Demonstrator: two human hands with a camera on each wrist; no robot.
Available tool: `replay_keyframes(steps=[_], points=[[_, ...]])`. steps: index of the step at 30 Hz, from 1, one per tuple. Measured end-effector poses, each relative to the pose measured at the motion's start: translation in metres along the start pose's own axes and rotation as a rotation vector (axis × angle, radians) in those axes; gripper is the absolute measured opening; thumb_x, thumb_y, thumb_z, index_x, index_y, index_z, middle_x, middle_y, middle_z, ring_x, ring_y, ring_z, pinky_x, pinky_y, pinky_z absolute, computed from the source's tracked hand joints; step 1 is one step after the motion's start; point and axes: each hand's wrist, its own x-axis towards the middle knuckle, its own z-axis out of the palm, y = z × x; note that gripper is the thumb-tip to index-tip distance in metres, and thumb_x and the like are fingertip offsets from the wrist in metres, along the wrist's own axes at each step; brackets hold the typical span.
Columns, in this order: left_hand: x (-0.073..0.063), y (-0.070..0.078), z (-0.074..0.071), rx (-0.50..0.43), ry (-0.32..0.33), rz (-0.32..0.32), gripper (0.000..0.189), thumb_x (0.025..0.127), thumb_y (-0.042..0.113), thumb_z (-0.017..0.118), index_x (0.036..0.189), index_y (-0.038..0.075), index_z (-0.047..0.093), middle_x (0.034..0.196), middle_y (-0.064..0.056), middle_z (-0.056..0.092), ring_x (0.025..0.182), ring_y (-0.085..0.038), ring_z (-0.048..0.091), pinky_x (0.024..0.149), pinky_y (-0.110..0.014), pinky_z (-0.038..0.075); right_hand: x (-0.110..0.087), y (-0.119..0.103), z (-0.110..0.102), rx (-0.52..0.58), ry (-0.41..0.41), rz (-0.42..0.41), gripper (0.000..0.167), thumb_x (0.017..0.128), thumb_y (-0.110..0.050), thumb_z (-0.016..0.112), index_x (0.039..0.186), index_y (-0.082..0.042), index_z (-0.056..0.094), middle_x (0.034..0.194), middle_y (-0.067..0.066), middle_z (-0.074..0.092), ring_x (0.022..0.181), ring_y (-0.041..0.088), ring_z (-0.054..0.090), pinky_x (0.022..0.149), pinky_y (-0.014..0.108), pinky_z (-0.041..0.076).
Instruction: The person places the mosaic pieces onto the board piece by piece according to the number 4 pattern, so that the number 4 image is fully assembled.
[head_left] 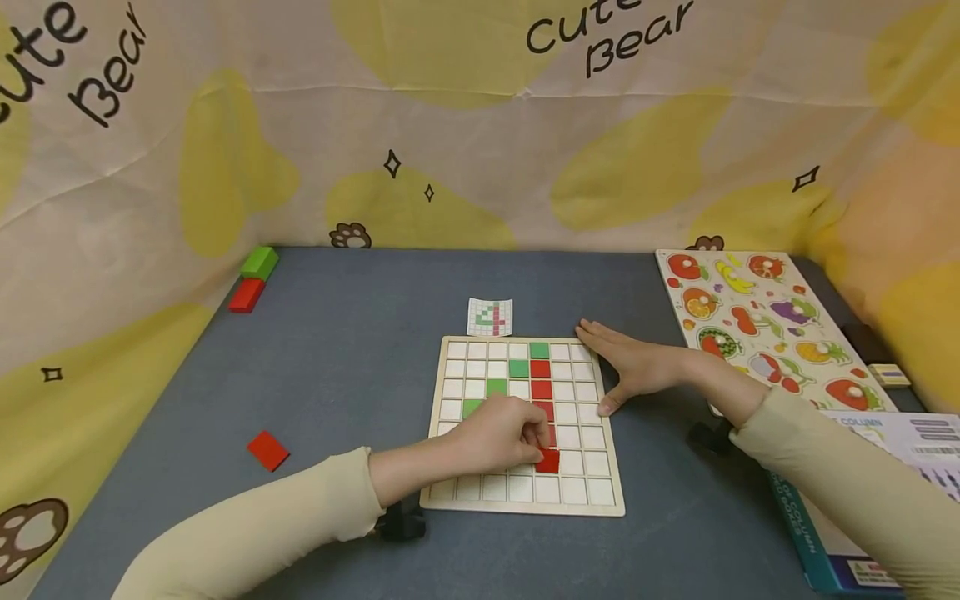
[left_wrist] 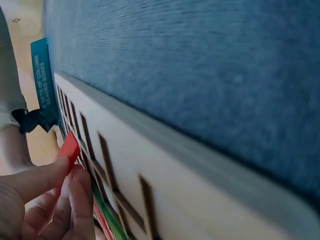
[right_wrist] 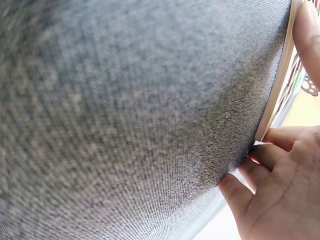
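Observation:
My left hand (head_left: 498, 435) pinches a red square tile (head_left: 548, 462) between thumb and fingers, low over a wooden grid board (head_left: 619, 492). In the left wrist view the red tile (left_wrist: 70, 148) stands tilted against the board's grid. A column of red tiles (head_left: 541, 389) and a diagonal of green tiles (head_left: 518, 368) fill some cells; my left hand hides part of the grid. My right hand (head_left: 637, 367) lies at the board's right edge with fingers stretched out, its thumb (right_wrist: 307, 42) on the rim and fingertips by the far corner.
Behind the board lies a small pattern card (head_left: 491, 317). One loose red tile (head_left: 267, 451) is on the left. Farther back are a green stack (head_left: 259, 262) and a red stack (head_left: 246, 295). A fruit puzzle board (head_left: 750, 308) and a blue-edged box (head_left: 802, 533) occupy the right side.

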Motion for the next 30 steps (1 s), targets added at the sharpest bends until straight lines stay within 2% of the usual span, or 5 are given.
replay_keyframes(steps=[11,14,17,24,30], points=[[-0.003,0.000,-0.001,0.224,0.031,0.112,0.003,0.081,0.012,0.079,0.082,0.015,0.079,0.081,0.003,0.067,0.073,-0.004,0.053,0.064,-0.012,0.041,0.001,0.001,0.001,-0.008,0.003,0.014,0.126,0.074,-0.048,0.082,0.156,0.005,0.003,0.165,0.026,-0.006,0.153,0.047,-0.005,0.120,0.067,0.009],[-0.008,-0.006,-0.015,0.206,0.034,0.109,0.011,0.081,0.012,0.080,0.091,0.013,0.078,0.084,0.000,0.068,0.073,-0.005,0.055,0.067,-0.015,0.043,0.002,0.002,0.001,-0.012,0.004,0.020,0.126,0.074,-0.048,0.083,0.156,0.004,0.003,0.166,0.024,-0.006,0.153,0.046,-0.005,0.120,0.066,0.009],[-0.018,-0.020,-0.041,0.149,0.013,0.084,0.019,0.081,0.012,0.079,0.099,0.011,0.076,0.086,-0.002,0.069,0.070,-0.003,0.057,0.067,-0.017,0.046,0.002,0.003,0.001,-0.015,0.005,0.017,0.127,0.073,-0.048,0.083,0.156,0.004,0.003,0.165,0.024,-0.006,0.153,0.046,-0.005,0.120,0.066,0.009],[-0.068,-0.076,-0.107,0.021,-0.078,-0.052,0.022,0.087,0.022,0.075,0.107,0.012,0.073,0.087,0.002,0.069,0.071,-0.005,0.059,0.064,-0.021,0.049,0.002,0.002,0.001,-0.014,0.000,0.013,0.127,0.073,-0.048,0.083,0.156,0.004,0.002,0.165,0.025,-0.006,0.153,0.047,-0.005,0.120,0.066,0.009],[-0.124,-0.124,-0.143,-0.081,-0.131,-0.178,0.029,0.086,0.027,0.076,0.110,0.011,0.072,0.100,-0.006,0.072,0.080,-0.005,0.062,0.072,-0.022,0.053,0.001,0.002,0.001,-0.008,-0.001,0.013,0.127,0.074,-0.048,0.082,0.156,0.004,0.002,0.165,0.025,-0.007,0.153,0.047,-0.006,0.120,0.067,0.008]])
